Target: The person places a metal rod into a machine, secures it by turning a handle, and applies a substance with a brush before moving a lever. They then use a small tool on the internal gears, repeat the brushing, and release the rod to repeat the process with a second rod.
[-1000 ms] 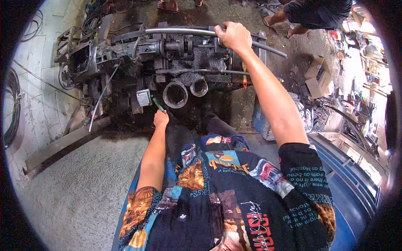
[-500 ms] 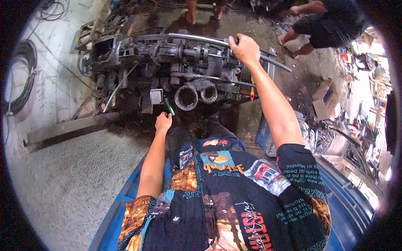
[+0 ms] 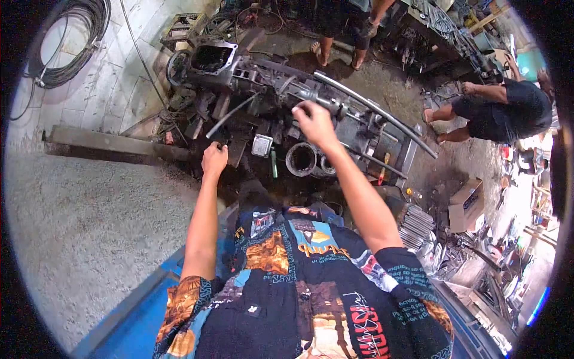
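A dark, greasy machine [image 3: 278, 90] stretches across in front of me. My left hand [image 3: 214, 158] is beside the lower end of a slanted metal lever [image 3: 233, 115], its fingers curled and nothing visible in them. My right hand [image 3: 315, 124] hovers over the middle of the machine, slightly blurred, thumb and fingers apart and nothing seen between them. Beyond it a long, shiny metal pipe [image 3: 373, 107] lies along the far side of the machine. On the near side are a small square metal box [image 3: 262, 145], a green handle [image 3: 274, 164] and a round metal cup [image 3: 301, 160].
Another person [image 3: 502, 107] stands at the right, and a second person's legs [image 3: 341, 48] show beyond the machine. A cardboard box [image 3: 466, 206] and metal scrap lie at right. A beam [image 3: 113, 145] runs along the left floor; coiled cable [image 3: 66, 45] hangs on the wall.
My right hand has let go of the long pipe and come nearer, over the machine. My left hand has moved left from near the green handle to the slanted lever's end. The view has shifted.
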The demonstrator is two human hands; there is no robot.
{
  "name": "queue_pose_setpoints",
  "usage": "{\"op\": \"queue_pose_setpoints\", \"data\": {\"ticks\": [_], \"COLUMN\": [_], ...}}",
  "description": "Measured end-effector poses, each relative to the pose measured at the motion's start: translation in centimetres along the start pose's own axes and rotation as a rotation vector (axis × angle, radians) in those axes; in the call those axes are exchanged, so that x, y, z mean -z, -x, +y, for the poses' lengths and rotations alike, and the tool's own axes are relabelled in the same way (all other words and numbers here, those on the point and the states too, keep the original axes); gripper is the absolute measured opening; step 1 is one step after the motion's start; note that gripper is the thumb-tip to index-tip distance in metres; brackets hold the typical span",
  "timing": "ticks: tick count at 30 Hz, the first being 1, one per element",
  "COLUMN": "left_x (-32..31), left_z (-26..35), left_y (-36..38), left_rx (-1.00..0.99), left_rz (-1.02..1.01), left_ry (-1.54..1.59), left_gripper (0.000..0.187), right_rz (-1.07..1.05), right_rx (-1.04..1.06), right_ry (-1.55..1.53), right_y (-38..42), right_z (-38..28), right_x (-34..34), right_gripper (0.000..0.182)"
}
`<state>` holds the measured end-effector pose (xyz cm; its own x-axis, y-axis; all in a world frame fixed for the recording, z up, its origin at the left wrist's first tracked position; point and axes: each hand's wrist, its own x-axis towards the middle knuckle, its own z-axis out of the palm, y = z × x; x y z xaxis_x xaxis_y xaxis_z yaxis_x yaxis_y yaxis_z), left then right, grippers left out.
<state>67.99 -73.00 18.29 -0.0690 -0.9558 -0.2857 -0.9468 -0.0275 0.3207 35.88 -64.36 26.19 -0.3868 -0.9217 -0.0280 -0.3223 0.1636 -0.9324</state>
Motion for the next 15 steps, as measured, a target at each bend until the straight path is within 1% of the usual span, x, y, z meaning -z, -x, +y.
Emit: {"op": "queue_pose_setpoints", "data": {"ticks": [1,2,4,5,6,8,9,10,11,12,13,14,15], "left_x": [0.9,1.9,2.3,2.0,2.2,2.3,2.5,2.9,1.9,2.4,2.8,3.3,3.1], "left_z": [0.4,0.6,-0.1,-0.8,-1.2,-1.3,-2.1,-2.9,-4.5,-5.0,-5.2,-5.5,-5.4], "left_y": [-1.2,-2.4,-5.2,-7.0,-8.6,-10.8,-12.3,-13.8,-15.9,-17.3,-18.4,-19.6,-20.9], "left_rx": [-0.010,0.001,0.007,-0.058,-0.122,-0.124,-0.187,-0.250,-0.301,-0.304,-0.318,-0.336,-0.297], "left_rz": [-0.004,-0.050,-0.116,-0.080,-0.042,-0.068,-0.037,-0.005,0.035,0.022,0.046,0.067,-0.066], "left_ry": [0.008,-0.006,-0.006,-0.013,-0.019,-0.013,-0.015,-0.019,-0.027,-0.022,-0.067,-0.114,-0.151], "left_gripper": [0.037,0.037,0.037,0.037,0.038,0.037,0.037,0.036,0.037,0.037,0.038,0.040,0.052], "right_rz": [-0.021,-0.039,-0.080,-0.105,-0.100,-0.072,-0.093,-0.022,-0.026,-0.029,0.027,0.064,0.065], "right_rx": [-0.084,-0.172,-0.417,-0.469,-0.479,-0.714,-0.748,-0.791,-0.765,-0.738,-0.762,-0.778,-0.810], "right_ry": [0.019,0.041,-0.069,-0.028,-0.010,-0.185,-0.226,-0.268,-0.197,-0.129,-0.145,-0.165,-0.158], "right_y": [-0.4,-1.1,-2.8,-3.8,-4.6,-5.8,-6.7,-7.1,-7.6,-8.0,-8.2,-8.2,-8.1], "right_z": [-0.2,-0.2,-1.0,-1.3,-1.9,-2.9,-2.9,-3.3,-3.2,-2.8,-2.9,-2.5,-3.3], "right_x": [-2.1,-4.3,-8.0,-9.3,-10.6,-12.5,-13.8,-15.1,-16.1,-16.9,-17.8,-18.6,-18.2], "right_gripper": [0.037,0.040,0.045,0.048,0.048,0.050,0.051,0.044,0.039,0.034,0.026,0.022,0.019]}}
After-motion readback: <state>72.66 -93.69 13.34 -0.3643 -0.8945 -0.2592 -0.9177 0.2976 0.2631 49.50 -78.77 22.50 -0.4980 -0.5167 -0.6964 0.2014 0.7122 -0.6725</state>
